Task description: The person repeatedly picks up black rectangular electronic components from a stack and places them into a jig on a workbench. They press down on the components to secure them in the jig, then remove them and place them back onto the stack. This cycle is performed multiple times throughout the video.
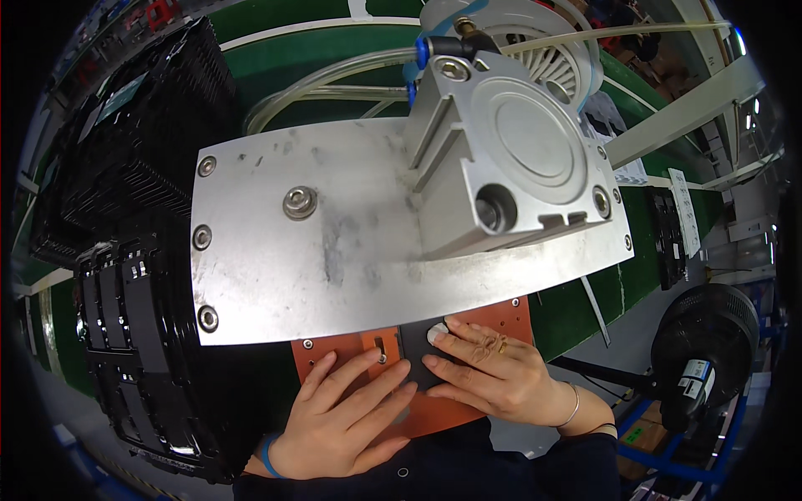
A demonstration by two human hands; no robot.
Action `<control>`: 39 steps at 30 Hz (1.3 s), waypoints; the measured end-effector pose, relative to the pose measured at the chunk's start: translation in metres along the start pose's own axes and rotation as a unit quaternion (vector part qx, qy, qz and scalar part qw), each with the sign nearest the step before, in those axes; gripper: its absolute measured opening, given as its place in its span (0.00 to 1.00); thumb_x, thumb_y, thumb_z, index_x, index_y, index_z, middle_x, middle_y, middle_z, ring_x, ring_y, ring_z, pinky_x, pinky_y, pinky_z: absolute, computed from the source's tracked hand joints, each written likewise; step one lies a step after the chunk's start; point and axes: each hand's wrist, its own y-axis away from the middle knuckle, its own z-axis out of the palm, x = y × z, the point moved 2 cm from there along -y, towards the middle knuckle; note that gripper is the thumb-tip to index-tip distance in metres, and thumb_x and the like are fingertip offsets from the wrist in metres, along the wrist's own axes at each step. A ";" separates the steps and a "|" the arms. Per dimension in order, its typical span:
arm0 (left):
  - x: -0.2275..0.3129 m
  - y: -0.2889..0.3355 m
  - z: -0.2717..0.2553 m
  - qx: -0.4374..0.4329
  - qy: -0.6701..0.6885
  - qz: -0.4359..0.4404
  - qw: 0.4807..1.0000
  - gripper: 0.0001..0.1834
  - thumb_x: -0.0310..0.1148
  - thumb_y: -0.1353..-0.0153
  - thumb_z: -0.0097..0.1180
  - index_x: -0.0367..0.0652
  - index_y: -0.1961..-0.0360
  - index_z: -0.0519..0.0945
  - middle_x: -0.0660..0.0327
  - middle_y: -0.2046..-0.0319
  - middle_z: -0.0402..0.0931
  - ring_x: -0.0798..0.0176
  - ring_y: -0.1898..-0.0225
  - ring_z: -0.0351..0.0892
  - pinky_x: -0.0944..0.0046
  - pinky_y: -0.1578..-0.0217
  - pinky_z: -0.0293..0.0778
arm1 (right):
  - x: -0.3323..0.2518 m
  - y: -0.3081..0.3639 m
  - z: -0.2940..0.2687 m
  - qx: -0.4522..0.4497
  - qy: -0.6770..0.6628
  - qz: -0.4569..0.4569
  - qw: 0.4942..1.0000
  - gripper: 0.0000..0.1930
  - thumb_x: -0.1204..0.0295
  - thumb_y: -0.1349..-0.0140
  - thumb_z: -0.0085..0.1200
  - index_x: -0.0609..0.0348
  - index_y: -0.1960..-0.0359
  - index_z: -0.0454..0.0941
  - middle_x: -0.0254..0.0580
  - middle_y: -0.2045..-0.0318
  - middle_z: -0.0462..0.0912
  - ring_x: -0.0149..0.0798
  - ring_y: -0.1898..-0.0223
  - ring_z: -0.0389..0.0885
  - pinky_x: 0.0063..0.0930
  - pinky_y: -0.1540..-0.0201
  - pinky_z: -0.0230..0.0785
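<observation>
Under the front edge of a metal press plate (276,275), a dark grey flat piece (413,338) lies on an orange-brown fixture (443,411). My left hand (338,417) rests at the left of the grey piece, fingers stretched out and slightly spread, fingertips by a slotted orange block (380,344). My right hand (497,376) lies over the piece's right side with its fingers extended onto it. At one right fingertip sits a small white patch (436,334); whether it is a finger cover or a separate bit I cannot tell. The grey piece's far end is hidden under the plate.
A silver pneumatic cylinder (526,150) with clear air hoses (334,71) stands on the plate. Black trays (134,334) are stacked on the left. A white fan (535,42) is behind, a black fan (702,359) at right. Green work surface (576,313) surrounds the press.
</observation>
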 end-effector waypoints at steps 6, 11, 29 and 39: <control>0.000 -0.004 0.000 0.001 0.011 -0.005 1.000 0.25 0.49 0.44 0.60 0.47 0.49 0.82 0.62 0.39 0.72 0.55 0.36 0.66 0.46 0.33 0.50 | -0.006 0.003 -0.001 -0.036 -0.050 0.061 0.996 0.17 0.71 0.45 0.64 0.60 0.53 0.80 0.50 0.42 0.74 0.53 0.39 0.72 0.43 0.41 0.72; 0.000 -0.004 -0.002 0.014 0.014 -0.006 1.000 0.24 0.45 0.44 0.61 0.45 0.48 0.81 0.60 0.39 0.72 0.54 0.35 0.66 0.45 0.34 0.53 | -0.015 0.004 -0.007 -0.006 -0.484 0.204 0.851 0.23 0.83 0.38 0.52 0.52 0.41 0.67 0.45 0.31 0.57 0.48 0.27 0.50 0.42 0.32 0.55; 0.034 0.064 -0.032 0.446 0.056 -0.028 0.893 0.30 0.29 0.51 0.72 0.27 0.47 0.77 0.46 0.58 0.82 0.54 0.67 0.83 0.62 0.67 0.79 | -0.079 -0.040 0.011 0.012 -0.524 0.090 0.847 0.16 0.82 0.47 0.67 0.66 0.58 0.74 0.47 0.61 0.82 0.34 0.61 0.84 0.27 0.59 0.78; -0.063 0.210 -0.118 0.550 -0.184 -0.390 0.715 0.14 0.28 0.39 0.61 0.39 0.52 0.84 0.60 0.67 0.78 0.64 0.62 0.73 0.65 0.58 0.71 | -0.101 -0.205 0.087 0.042 0.173 -0.339 0.924 0.21 0.73 0.40 0.50 0.58 0.44 0.74 0.45 0.38 0.70 0.45 0.33 0.64 0.45 0.32 0.55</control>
